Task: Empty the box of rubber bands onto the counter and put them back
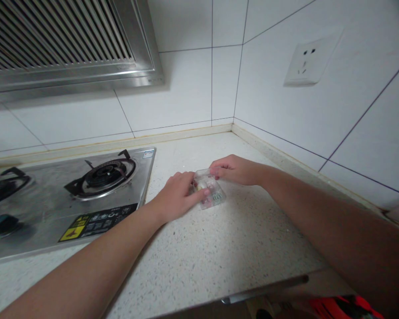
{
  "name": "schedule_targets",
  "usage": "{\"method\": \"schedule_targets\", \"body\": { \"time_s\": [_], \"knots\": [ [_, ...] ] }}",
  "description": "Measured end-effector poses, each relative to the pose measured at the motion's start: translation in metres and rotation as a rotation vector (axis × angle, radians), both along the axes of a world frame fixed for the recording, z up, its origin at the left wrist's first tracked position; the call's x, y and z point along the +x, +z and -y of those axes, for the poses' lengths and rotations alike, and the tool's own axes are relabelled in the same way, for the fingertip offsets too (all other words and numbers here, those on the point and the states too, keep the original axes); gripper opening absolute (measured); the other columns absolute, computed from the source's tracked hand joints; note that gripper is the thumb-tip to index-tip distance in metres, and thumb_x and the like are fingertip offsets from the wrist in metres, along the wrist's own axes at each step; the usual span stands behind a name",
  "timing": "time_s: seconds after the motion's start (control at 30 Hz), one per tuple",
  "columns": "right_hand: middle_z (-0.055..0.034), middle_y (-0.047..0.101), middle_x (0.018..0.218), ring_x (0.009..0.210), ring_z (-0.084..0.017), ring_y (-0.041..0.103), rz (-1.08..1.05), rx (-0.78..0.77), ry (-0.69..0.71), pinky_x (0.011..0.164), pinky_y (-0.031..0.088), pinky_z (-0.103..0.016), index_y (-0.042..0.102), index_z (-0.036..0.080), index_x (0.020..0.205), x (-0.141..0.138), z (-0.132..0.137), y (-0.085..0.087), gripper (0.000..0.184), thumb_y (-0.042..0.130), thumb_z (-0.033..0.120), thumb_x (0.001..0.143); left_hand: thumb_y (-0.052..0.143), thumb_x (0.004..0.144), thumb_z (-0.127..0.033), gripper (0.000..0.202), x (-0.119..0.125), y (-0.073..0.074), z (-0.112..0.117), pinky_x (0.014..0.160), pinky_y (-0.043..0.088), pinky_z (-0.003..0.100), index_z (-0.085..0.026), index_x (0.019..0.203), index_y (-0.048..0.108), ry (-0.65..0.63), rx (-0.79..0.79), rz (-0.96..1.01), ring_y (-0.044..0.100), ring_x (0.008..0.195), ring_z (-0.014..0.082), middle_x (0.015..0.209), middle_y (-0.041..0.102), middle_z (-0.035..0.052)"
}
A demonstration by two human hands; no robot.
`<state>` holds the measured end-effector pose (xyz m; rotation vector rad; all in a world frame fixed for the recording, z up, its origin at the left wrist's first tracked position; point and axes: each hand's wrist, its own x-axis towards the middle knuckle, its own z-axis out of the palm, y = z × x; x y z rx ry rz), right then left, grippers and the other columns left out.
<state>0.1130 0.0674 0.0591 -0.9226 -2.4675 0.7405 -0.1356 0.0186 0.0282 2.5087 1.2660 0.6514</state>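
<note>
A small clear plastic box point(216, 196) rests on the speckled countertop point(226, 243), with small pinkish and green-marked contents that I cannot make out. My left hand point(181, 195) grips its left side, the thumb lying across the top and the fingers behind the left edge. At the far right corner of the box, my right hand point(234, 169) pinches the edge between thumb and curled fingers. Whether the lid is raised cannot be seen.
Left of the hands is a steel gas stove point(119, 201) with a black burner point(108, 175) and a knob point(1, 225). A range hood point(142, 66) hangs above it. Tiled walls meet behind the counter, and a socket point(307, 60) is on the right wall.
</note>
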Motion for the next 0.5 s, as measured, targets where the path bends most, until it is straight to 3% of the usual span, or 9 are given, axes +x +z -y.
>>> {"method": "schedule_targets", "body": {
  "time_s": [0.07,0.2,0.4,0.5],
  "knots": [
    [-0.0049,0.071,0.080,0.077,-0.019,0.062,-0.047,0.007,-0.016,0.072,0.043,-0.032,0.070,0.016,0.083,0.000,0.000,0.000,0.050,0.050,0.057,0.102,0.040,0.104,-0.055,0.045,0.000,0.002,-0.001,0.080,0.043,0.040,-0.018,0.097,0.064,-0.004,-0.006,0.030,0.057,0.090,0.0254,0.092,0.066,0.0075],
    [-0.0052,0.074,0.080,0.078,-0.020,0.067,-0.109,0.007,-0.052,0.074,0.046,-0.032,0.071,0.016,0.085,-0.003,0.000,-0.002,0.045,0.053,0.054,0.102,0.042,0.104,-0.036,0.031,0.000,0.003,-0.004,0.081,0.042,0.038,-0.018,0.090,0.063,0.006,0.021,0.065,0.058,0.089,0.0232,0.088,0.066,0.0062],
    [-0.0060,0.075,0.092,0.083,-0.020,0.070,-0.237,-0.005,-0.102,0.077,0.052,-0.033,0.071,0.017,0.103,-0.003,-0.003,-0.006,0.037,0.054,0.050,0.103,0.049,0.100,-0.032,0.026,-0.004,0.003,-0.008,0.082,0.043,0.036,-0.020,0.092,0.070,0.114,0.060,0.132,0.062,0.090,0.0220,0.090,0.071,0.0052],
    [-0.0056,0.075,0.091,0.083,-0.021,0.068,-0.278,0.022,-0.151,0.078,0.052,-0.034,0.069,0.019,0.107,0.000,-0.006,-0.008,0.037,0.050,0.051,0.105,0.052,0.098,-0.033,0.023,-0.008,0.000,-0.015,0.078,0.044,0.033,-0.021,0.101,0.072,0.194,-0.002,0.276,0.064,0.083,0.0191,0.089,0.074,0.0036]
  ]
}}
